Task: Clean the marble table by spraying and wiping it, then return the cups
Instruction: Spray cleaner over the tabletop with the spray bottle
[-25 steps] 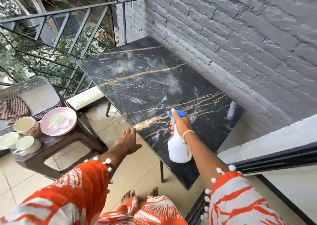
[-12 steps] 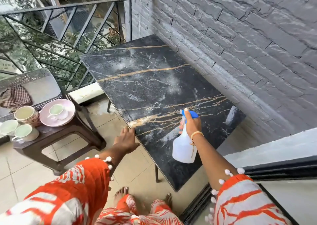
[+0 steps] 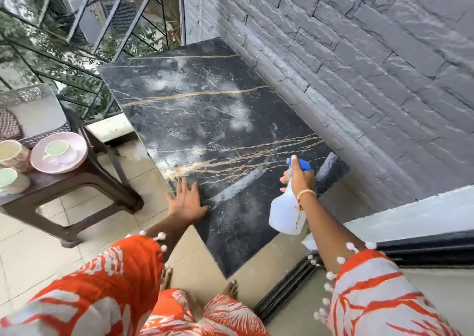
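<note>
Spraying the marble table

Right hand (image 3: 298, 179) wrapped round the spray bottle (image 3: 286, 212), nozzle aimed ahead along the marble table (image 3: 205, 120); left hand (image 3: 186, 202) lies spread flat on its near edge.

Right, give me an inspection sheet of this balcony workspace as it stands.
Surface: marble table bare, with hazy pale patches, against the brick wall.
Job's things: spray bottle held over the table's near end; cups on the side table, one on a pink plate.
Clutter: checked cloth on a chair.
Hands: left hand flat on the table edge; right hand gripping the bottle.
Cables: nothing seen.
Surroundings: railing, tiled floor.
</note>
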Action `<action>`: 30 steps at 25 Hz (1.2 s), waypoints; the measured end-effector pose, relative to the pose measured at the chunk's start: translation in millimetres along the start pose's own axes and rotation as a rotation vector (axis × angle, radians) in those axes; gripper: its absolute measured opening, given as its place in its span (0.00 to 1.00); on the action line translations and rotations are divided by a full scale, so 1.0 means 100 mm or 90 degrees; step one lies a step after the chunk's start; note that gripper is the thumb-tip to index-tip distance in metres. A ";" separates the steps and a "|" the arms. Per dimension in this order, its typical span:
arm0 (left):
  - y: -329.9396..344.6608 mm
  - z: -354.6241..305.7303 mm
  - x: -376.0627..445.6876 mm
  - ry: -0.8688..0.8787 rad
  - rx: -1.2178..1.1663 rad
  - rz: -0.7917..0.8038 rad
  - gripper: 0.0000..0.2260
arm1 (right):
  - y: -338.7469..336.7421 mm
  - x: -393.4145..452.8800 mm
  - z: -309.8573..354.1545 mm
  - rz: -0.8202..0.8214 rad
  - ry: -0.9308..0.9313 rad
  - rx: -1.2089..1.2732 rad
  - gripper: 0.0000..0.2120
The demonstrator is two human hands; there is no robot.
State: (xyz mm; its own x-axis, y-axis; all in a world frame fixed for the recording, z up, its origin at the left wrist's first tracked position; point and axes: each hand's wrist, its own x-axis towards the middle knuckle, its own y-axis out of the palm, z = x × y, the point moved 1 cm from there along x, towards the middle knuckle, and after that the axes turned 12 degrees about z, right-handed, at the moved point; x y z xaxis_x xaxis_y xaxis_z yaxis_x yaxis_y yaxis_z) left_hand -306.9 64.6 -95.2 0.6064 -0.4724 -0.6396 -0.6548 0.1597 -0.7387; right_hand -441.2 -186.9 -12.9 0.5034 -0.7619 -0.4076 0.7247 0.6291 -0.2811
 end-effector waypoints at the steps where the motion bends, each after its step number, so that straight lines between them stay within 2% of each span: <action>1: 0.04 -0.06 -0.01 -0.018 -0.016 0.013 0.43 | -0.09 0.03 0.01 -0.013 -0.006 -0.014 0.20; 3: 0.12 -0.14 -0.06 -0.061 -0.033 0.048 0.51 | -0.25 0.16 0.02 -0.076 -0.031 -0.058 0.21; 6: 0.21 -0.21 -0.13 -0.117 -0.033 0.087 0.59 | -0.52 0.39 -0.02 -0.165 -0.009 -0.098 0.33; 8: 0.23 -0.20 -0.14 -0.133 -0.037 0.090 0.60 | -0.67 0.55 -0.10 -0.172 0.027 -0.106 0.39; 11: 0.21 -0.19 -0.13 -0.140 -0.046 0.094 0.62 | -0.70 0.49 0.00 -0.136 0.014 -0.151 0.33; 14: 0.21 -0.20 -0.14 -0.141 -0.058 0.095 0.62 | -0.70 0.42 0.02 -0.025 -0.006 -0.066 0.25; 16: 0.22 -0.19 -0.16 -0.142 -0.063 0.091 0.62 | -0.65 0.35 0.01 0.123 0.076 0.000 0.27; 17: 0.22 -0.19 -0.16 -0.141 -0.067 0.090 0.62 | -0.61 0.30 0.01 0.165 0.097 -0.013 0.28; 21: 0.20 -0.21 -0.16 -0.143 -0.073 0.098 0.62 | -0.45 0.19 -0.04 0.197 0.065 -0.047 0.25; 24: 0.21 -0.20 -0.17 -0.143 -0.069 0.087 0.62 | -0.35 0.04 -0.12 0.303 0.094 -0.107 0.23; 27: 0.23 -0.18 -0.18 -0.140 -0.066 0.079 0.62 | -0.28 -0.01 -0.18 0.317 0.073 -0.104 0.21; 30: 0.23 -0.18 -0.20 -0.136 -0.066 0.077 0.62 | -0.19 -0.08 -0.26 0.408 0.099 -0.145 0.22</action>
State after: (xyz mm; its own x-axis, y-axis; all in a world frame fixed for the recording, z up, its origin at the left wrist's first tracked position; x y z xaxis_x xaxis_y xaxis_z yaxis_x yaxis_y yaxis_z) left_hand -342.7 62.6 -95.6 0.5955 -0.2599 -0.7601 -0.7642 0.1086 -0.6358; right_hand -471.2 -188.6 -26.3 0.7137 -0.2091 -0.6685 0.1811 0.9770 -0.1122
